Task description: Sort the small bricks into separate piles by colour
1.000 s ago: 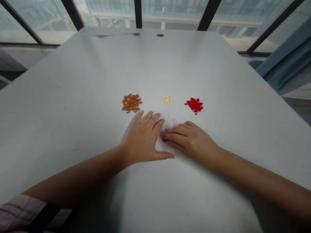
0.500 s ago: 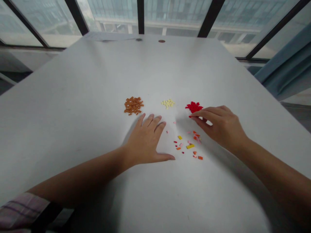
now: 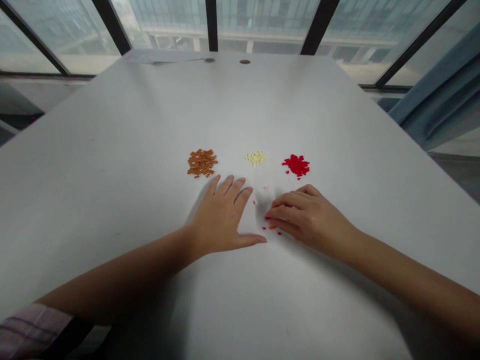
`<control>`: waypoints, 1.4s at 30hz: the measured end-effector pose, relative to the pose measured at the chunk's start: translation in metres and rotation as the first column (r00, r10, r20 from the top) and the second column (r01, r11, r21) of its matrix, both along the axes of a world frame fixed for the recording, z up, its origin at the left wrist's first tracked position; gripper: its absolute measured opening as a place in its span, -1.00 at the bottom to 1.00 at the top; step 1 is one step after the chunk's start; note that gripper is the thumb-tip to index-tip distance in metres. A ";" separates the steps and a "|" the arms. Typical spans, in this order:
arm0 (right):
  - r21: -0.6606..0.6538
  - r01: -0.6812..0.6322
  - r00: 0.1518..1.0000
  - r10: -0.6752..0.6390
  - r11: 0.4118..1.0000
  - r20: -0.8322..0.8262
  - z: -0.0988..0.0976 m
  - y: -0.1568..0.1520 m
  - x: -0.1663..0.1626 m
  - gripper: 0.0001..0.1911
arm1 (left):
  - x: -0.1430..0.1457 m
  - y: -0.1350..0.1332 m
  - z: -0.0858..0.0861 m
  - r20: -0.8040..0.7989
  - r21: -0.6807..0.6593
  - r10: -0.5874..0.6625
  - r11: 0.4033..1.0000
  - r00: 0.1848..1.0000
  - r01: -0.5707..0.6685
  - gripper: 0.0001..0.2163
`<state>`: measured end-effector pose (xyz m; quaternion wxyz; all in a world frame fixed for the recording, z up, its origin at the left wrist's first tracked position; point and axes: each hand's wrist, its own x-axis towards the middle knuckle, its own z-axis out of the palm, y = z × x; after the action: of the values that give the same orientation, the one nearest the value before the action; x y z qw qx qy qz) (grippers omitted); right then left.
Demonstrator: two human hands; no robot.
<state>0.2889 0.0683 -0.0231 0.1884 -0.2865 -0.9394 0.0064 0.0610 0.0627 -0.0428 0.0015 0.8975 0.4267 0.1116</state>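
Tiny plastic bricks (image 3: pixel 272 227) are spread over a long white desk (image 3: pixel 112 150), which runs away from the person towards a wall of tall, dark-framed windows (image 3: pixel 262 25). A blue curtain (image 3: pixel 438 95) hangs at the far right, and a sheet of paper (image 3: pixel 161 56) lies at the far end of the desk. Near the middle of the desk, three heaps sit in a row with gaps between them: a brown heap (image 3: pixel 202 163) on the left, a smaller cream heap (image 3: pixel 255 158) in the centre and a red heap (image 3: pixel 296 165) on the right. Closer to the person, the left hand (image 3: pixel 221 217), coming from a plaid sleeve (image 3: pixel 30 332), lies flat just near of the brown and cream heaps, its fingers (image 3: pixel 234 187) spread wide and holding nothing. The right hand (image 3: pixel 307 220) rests low on the desk beside it, its fingers (image 3: pixel 281 212) curled close together and pointing left. Their tips reach a small patch of red and orange bricks (image 3: pixel 270 227), partly hidden beneath them. Whether they pinch a brick, I cannot tell. Two pink specks (image 3: pixel 255 202) lie between the hands and the cream heap.
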 end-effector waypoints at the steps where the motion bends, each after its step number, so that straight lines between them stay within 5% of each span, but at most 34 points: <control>1: -0.008 0.009 1.000 -0.009 1.000 0.003 -0.002 -0.001 -0.001 -0.86 | 0.000 0.000 0.000 -0.001 0.000 -0.001 1.000 1.000 0.001 -0.10; 8: 0.029 0.164 0.986 -0.164 0.986 -0.008 0.002 0.013 0.011 -0.86 | 0.000 -0.001 0.002 -0.007 -0.009 0.004 1.000 1.000 -0.004 -0.11; 12: 0.131 0.425 0.905 -0.419 0.896 -0.075 0.002 0.037 0.033 -0.80 | -0.001 -0.001 0.002 -0.009 -0.018 -0.002 1.000 1.000 0.002 -0.11; 15: 0.144 0.490 0.872 -0.487 0.860 -0.055 -0.004 0.054 0.047 -0.75 | -0.002 -0.001 0.002 -0.008 -0.018 -0.009 1.000 1.000 0.009 -0.10; 23: 0.044 0.449 0.890 -0.442 0.893 -0.115 0.003 0.050 0.039 -0.79 | -0.002 -0.001 0.003 0.019 -0.040 -0.010 0.999 1.000 0.011 0.05; 27: -0.186 0.181 0.972 -0.205 0.966 -0.118 0.010 0.019 0.014 -0.91 | -0.001 -0.001 0.003 0.026 -0.042 -0.010 0.999 1.000 0.012 0.04; 31: -0.376 0.018 0.996 -0.049 0.926 -0.072 0.002 -0.003 -0.008 -0.89 | -0.001 0.000 0.003 0.030 -0.040 -0.012 0.999 0.999 0.013 0.03; 38: -0.293 0.022 0.994 -0.053 0.956 -0.097 -0.005 -0.002 -0.011 -0.92 | -0.001 -0.001 0.003 0.033 -0.035 -0.010 0.999 0.999 0.012 0.03; 42: -0.111 0.258 0.942 -0.276 0.960 -0.192 0.003 0.022 0.016 -0.86 | -0.001 -0.001 0.004 0.020 -0.043 0.001 0.999 1.000 0.000 0.04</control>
<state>0.3044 0.0905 -0.0205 0.2713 -0.4168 -0.8661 0.0499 0.0601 0.0613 -0.0387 0.0251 0.8960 0.4292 0.1113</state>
